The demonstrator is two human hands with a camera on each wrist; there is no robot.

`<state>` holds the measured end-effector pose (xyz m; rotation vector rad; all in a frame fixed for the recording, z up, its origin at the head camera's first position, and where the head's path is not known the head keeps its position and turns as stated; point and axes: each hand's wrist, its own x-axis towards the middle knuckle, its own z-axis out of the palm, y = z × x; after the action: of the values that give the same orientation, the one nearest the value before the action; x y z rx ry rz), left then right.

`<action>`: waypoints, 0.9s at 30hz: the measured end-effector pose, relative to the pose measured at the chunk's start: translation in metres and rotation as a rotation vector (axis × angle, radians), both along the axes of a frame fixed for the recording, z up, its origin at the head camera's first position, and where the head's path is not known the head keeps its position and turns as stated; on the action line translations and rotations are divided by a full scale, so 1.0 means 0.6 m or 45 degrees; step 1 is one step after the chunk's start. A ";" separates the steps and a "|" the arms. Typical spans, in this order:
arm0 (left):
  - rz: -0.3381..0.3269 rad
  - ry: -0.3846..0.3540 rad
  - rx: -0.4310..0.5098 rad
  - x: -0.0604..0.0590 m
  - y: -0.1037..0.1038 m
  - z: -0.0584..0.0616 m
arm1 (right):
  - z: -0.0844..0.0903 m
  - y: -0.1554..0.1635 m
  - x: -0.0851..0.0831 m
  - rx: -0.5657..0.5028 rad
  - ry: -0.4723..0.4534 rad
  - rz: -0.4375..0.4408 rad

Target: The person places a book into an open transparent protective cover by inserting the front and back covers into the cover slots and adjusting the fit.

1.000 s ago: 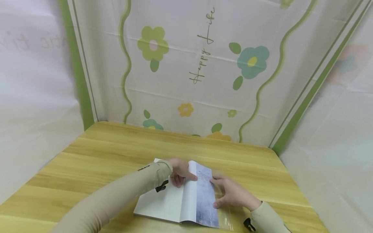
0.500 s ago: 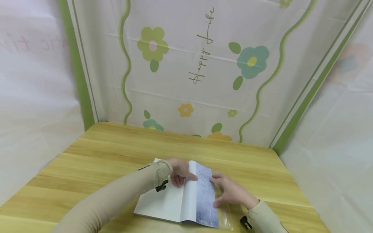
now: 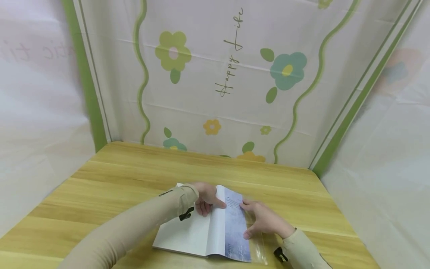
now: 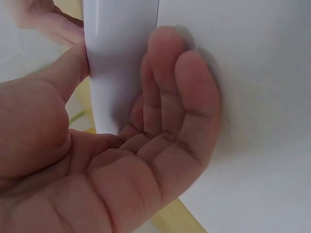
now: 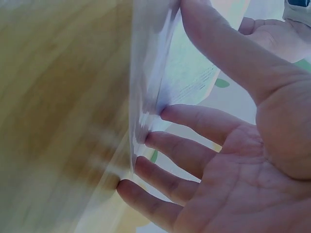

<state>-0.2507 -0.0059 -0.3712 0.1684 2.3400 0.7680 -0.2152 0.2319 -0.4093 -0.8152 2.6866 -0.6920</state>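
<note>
One book (image 3: 201,233) lies flat at the near centre of the wooden table (image 3: 117,175), its long axis running near to far and its blue cover flap (image 3: 235,228) folded over on the right. One clear plastic sleeve (image 3: 258,248) lies under that right edge. The left hand (image 3: 206,200) presses the white page with loosely bent fingers, thumb against the flap fold. The right hand (image 3: 262,220), fingers extended and spread, presses the flap edge. Since the earlier frame, the right hand has shifted slightly left; the book is unmoved.
</note>
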 end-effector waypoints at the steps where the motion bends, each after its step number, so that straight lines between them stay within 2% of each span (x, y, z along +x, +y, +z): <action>1: -0.013 0.009 -0.014 0.000 0.000 0.001 | 0.000 0.000 -0.001 0.002 0.002 -0.001; 6: -0.057 0.081 -0.079 0.000 0.003 0.003 | 0.003 0.000 -0.001 0.004 0.002 -0.002; 9: -0.050 0.080 -0.067 0.001 0.003 0.001 | 0.004 0.000 0.001 0.003 0.000 0.010; 13: -0.036 -0.009 0.052 0.001 -0.007 -0.003 | 0.002 -0.001 0.002 -0.007 0.010 0.046; 16: -0.107 -0.079 0.164 -0.002 -0.025 -0.006 | -0.002 -0.004 0.002 -0.027 0.017 0.069; 18: -0.173 -0.091 0.210 -0.003 -0.038 -0.008 | -0.005 -0.004 0.001 -0.042 0.016 0.078; 22: -0.260 -0.027 0.236 0.001 -0.053 -0.016 | -0.005 -0.006 0.001 -0.061 0.019 0.082; 27: -0.291 0.058 0.212 0.007 -0.053 -0.026 | -0.003 -0.014 0.002 -0.057 0.036 0.065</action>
<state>-0.2464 -0.0377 -0.3867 0.5207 2.2479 0.8504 -0.2142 0.2233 -0.4114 -0.9083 2.6737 -0.7368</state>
